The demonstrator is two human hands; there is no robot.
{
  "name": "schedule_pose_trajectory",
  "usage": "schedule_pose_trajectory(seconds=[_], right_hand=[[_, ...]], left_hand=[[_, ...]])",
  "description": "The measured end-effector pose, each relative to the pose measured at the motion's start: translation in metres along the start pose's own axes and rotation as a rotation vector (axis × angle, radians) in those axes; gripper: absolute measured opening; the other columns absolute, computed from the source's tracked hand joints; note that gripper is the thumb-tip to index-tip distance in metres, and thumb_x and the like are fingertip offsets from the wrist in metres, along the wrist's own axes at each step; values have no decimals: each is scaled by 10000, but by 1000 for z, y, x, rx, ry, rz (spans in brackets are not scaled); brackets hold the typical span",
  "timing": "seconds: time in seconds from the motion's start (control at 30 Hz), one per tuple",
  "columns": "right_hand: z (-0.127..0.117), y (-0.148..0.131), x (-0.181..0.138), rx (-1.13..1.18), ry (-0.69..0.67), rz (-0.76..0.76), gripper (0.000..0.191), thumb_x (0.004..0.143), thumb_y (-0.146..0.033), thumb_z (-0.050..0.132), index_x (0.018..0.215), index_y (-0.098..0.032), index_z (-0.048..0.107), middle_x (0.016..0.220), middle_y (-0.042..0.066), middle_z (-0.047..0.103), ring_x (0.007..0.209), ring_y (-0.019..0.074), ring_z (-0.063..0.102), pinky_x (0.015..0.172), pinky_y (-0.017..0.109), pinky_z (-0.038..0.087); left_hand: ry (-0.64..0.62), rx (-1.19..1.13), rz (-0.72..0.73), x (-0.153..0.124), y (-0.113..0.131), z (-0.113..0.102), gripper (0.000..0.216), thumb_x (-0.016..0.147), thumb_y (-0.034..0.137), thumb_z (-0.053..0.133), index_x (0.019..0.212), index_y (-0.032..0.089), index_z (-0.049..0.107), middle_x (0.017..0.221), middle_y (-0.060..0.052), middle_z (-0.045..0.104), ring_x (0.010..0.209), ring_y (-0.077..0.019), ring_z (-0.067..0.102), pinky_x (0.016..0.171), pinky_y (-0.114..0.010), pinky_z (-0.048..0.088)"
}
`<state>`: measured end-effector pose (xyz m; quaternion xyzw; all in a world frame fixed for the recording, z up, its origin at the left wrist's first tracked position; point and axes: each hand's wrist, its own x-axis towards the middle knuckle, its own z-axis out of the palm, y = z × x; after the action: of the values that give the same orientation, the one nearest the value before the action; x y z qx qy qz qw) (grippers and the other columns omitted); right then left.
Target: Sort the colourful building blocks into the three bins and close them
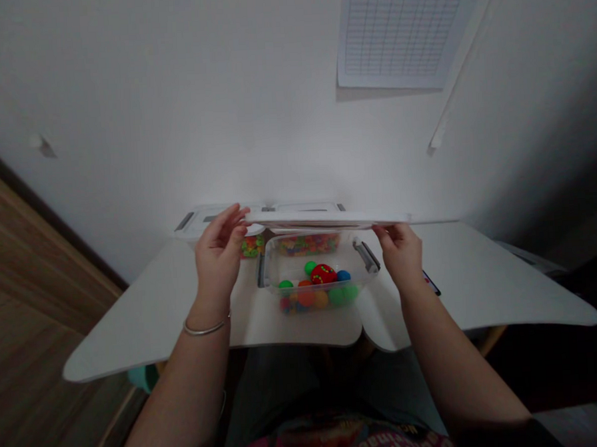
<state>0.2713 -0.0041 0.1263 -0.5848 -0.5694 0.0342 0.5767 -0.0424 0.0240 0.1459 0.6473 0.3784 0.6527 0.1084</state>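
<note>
Both my hands hold a flat clear lid (323,219) level above an open clear plastic box (367,254). My left hand (220,254) grips the lid's left end, fingers curled over its edge. My right hand (401,253) pinches the right end from below. Coloured balls (322,274), red, green, blue and orange, lie inside the box. The box has grey side latches.
Two more clear containers with small coloured pieces (252,246) stand behind the box, near the wall. The white table (482,287) has a notch at its front edge. A dark flat object (430,283) lies by my right wrist. A printed sheet (398,28) hangs on the wall.
</note>
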Motion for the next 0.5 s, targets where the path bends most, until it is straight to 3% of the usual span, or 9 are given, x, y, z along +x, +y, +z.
schedule_pose_trajectory(seconds=[0.17, 0.27, 0.37, 0.5], right_hand=[[2, -6, 3, 113, -25, 53, 433, 824, -503, 535, 1080, -170, 638, 1023, 107, 735, 945, 234, 687, 823, 351, 532], [0, -12, 3, 133, -30, 106, 511, 811, -528, 542, 1152, -155, 617, 966, 107, 746, 876, 224, 698, 790, 341, 537], [-3, -17, 2, -47, -67, 154, 543, 808, -486, 566, 1251, -173, 583, 835, 61, 748, 783, 209, 694, 766, 330, 527], [-5, -18, 4, -302, -186, 190, 473, 845, -411, 518, 1241, -175, 624, 864, 70, 745, 814, 209, 688, 787, 318, 505]], left_hand=[[-156, 70, -37, -18, 1, 7, 492, 941, 506, 431, 1301, 200, 568, 1298, -86, 640, 1244, -222, 563, 1075, -397, 449], [-198, 66, -27, -27, 4, 15, 562, 966, 501, 360, 1450, 221, 402, 1503, -87, 448, 1410, -213, 374, 1174, -399, 310], [-234, 77, -63, -29, 3, 20, 624, 968, 506, 339, 1517, 218, 266, 1593, -84, 278, 1471, -206, 233, 1213, -389, 214], [-323, 118, -123, -26, -7, 24, 598, 964, 473, 343, 1501, 213, 312, 1541, -89, 387, 1433, -224, 330, 1188, -410, 287]])
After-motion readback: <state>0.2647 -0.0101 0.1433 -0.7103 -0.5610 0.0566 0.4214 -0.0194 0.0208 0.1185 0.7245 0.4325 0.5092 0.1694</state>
